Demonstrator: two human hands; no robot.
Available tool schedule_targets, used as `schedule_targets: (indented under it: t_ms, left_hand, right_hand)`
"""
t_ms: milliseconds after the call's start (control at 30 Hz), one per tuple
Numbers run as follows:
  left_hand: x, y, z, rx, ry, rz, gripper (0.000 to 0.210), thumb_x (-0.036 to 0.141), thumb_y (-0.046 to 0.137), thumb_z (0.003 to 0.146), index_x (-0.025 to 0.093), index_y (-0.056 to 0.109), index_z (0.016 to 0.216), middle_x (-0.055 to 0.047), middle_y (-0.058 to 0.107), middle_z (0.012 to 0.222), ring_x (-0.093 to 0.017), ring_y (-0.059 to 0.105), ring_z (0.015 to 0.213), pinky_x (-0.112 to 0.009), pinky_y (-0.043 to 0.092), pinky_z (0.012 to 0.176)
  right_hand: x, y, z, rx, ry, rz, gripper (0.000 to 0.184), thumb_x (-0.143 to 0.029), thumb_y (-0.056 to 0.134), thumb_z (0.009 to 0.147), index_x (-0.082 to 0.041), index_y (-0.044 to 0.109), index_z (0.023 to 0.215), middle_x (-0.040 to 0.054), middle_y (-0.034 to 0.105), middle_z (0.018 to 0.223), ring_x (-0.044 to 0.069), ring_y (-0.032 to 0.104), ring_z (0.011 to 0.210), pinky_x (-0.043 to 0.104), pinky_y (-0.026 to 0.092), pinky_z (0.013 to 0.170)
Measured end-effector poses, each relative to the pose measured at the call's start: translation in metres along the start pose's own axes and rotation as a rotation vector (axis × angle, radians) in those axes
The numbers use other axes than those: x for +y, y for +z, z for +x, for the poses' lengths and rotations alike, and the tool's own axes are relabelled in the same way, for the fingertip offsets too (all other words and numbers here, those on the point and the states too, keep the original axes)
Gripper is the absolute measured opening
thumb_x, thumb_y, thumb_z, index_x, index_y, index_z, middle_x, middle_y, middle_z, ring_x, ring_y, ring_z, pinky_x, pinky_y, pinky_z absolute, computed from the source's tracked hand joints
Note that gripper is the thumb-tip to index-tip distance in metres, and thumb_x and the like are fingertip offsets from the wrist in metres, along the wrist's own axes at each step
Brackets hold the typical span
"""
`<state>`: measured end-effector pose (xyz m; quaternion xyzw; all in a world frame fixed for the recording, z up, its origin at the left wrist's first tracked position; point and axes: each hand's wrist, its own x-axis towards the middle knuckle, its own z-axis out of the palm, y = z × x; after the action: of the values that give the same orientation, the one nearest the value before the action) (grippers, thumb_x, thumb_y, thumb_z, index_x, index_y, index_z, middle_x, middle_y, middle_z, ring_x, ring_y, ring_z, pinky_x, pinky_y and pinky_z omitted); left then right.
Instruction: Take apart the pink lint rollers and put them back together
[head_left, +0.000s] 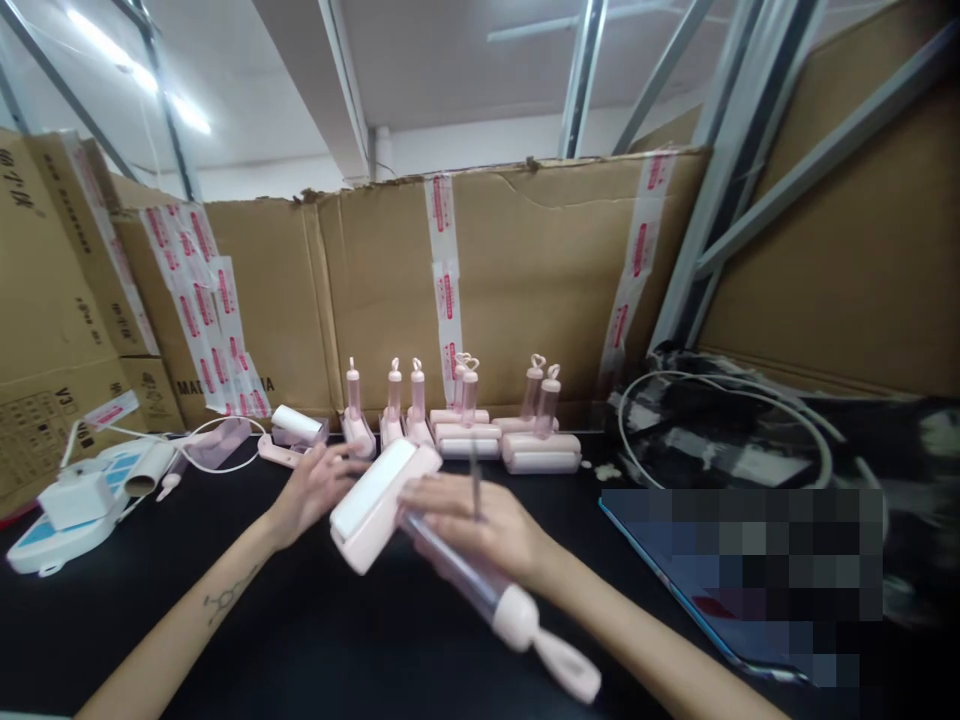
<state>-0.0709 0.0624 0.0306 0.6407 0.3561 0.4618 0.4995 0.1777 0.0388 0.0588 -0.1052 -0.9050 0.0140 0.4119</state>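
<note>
At the left edge of the black surface [300, 650] lies a white-and-blue plastic power strip [94, 540]; right of it hovers the left hand [319, 490], fingers loosely spread toward the back edge. Above the middle, the right hand [491, 530] has its fingers curled around a pale-pink plastic lint roller with translucent tubular handle [469, 585], before similar pink rollers [541, 457] lined along the back edge.

I have my left hand [315, 490] loosely spread, angled inward; left forearm [187, 628] tattooed. My right hand [484, 522] curls in a grip, right forearm [645, 638] slanting in; blurred, exact hold unclear.
</note>
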Motion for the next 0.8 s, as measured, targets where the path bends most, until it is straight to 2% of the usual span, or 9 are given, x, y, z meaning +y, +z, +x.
schedule_targets:
  t_ms: [67,133,233,300,367,433,533,667,800]
  left_hand:
    - [0.007,0.006,-0.007,-0.14,-0.149,-0.09,0.061,0.064,0.037,0.08,0.015,0.051,0.114,-0.012,0.062,0.102,-0.026,0.059,0.095,-0.038,0.046,0.081]
    - [0.007,0.011,-0.011,-0.136,-0.216,-0.046,0.049,0.053,0.058,0.074,0.016,0.053,0.107,-0.007,0.063,0.093,-0.023,0.061,0.086,-0.033,0.047,0.074]
    - [0.004,0.013,-0.011,-0.081,-0.154,0.185,0.043,0.04,0.072,0.064,0.015,0.055,0.095,-0.002,0.061,0.083,-0.018,0.058,0.077,-0.028,0.045,0.069]
    - [0.003,0.014,-0.01,-0.075,-0.084,0.331,0.041,0.04,0.073,0.063,0.015,0.056,0.089,0.0,0.059,0.079,-0.017,0.056,0.075,-0.028,0.044,0.069]
    - [0.003,0.016,-0.009,-0.07,-0.047,0.412,0.039,0.041,0.072,0.063,0.015,0.055,0.087,0.0,0.059,0.079,-0.018,0.056,0.077,-0.028,0.044,0.071]
    - [0.005,0.02,-0.009,-0.071,-0.035,0.436,0.038,0.04,0.071,0.064,0.015,0.055,0.087,-0.001,0.06,0.081,-0.018,0.056,0.078,-0.029,0.045,0.071]
    - [0.007,0.027,-0.012,-0.081,-0.04,0.445,0.035,0.036,0.071,0.064,0.015,0.055,0.087,-0.001,0.06,0.083,-0.018,0.056,0.079,-0.029,0.045,0.072]
    - [0.004,0.033,-0.014,-0.091,-0.017,0.424,0.037,0.033,0.073,0.063,0.015,0.055,0.09,-0.002,0.061,0.087,-0.019,0.056,0.083,-0.03,0.045,0.075]
    - [0.003,0.033,-0.013,0.021,0.012,0.41,0.036,0.036,0.072,0.064,0.016,0.056,0.09,-0.003,0.062,0.087,-0.02,0.057,0.083,-0.031,0.045,0.077]
  right_hand:
    - [-0.005,0.002,0.002,-0.149,-0.134,-0.058,0.02,-0.016,0.046,0.087,-0.023,0.055,0.104,0.0048,0.064,0.112,0.014,0.057,0.108,0.035,0.041,0.098]
    - [-0.006,-0.003,0.005,-0.24,-0.204,-0.145,0.024,-0.014,0.045,0.086,-0.02,0.055,0.107,0.0082,0.06,0.12,0.016,0.051,0.115,0.037,0.037,0.101]
    - [-0.004,-0.016,0.007,-0.18,-0.119,-0.143,0.022,-0.015,0.045,0.08,-0.019,0.056,0.098,0.0098,0.064,0.11,0.018,0.059,0.102,0.036,0.044,0.091]
    - [-0.004,-0.02,0.005,-0.161,-0.061,-0.008,0.02,-0.014,0.039,0.078,-0.02,0.056,0.088,0.0068,0.069,0.088,0.016,0.063,0.08,0.032,0.047,0.077]
    - [-0.008,-0.016,0.002,-0.24,-0.031,0.12,0.021,-0.013,0.036,0.076,-0.02,0.055,0.08,0.0032,0.065,0.068,0.015,0.059,0.062,0.028,0.046,0.067]
    - [-0.014,-0.007,0.0,-0.345,-0.024,0.127,0.018,-0.012,0.038,0.069,-0.021,0.053,0.072,0.0006,0.059,0.057,0.014,0.054,0.053,0.026,0.043,0.061]
    - [-0.019,0.009,-0.001,-0.412,-0.006,0.01,0.013,-0.011,0.04,0.061,-0.021,0.048,0.066,-0.0019,0.051,0.051,0.013,0.045,0.049,0.024,0.038,0.057]
    - [-0.015,0.019,-0.002,-0.431,-0.013,-0.129,0.008,-0.013,0.041,0.064,-0.021,0.042,0.063,-0.0041,0.044,0.05,0.011,0.038,0.047,0.024,0.034,0.054]
    - [-0.009,0.027,-0.005,-0.43,-0.041,-0.338,0.009,-0.012,0.042,0.071,-0.02,0.043,0.067,-0.0022,0.05,0.06,0.011,0.041,0.048,0.024,0.031,0.049]
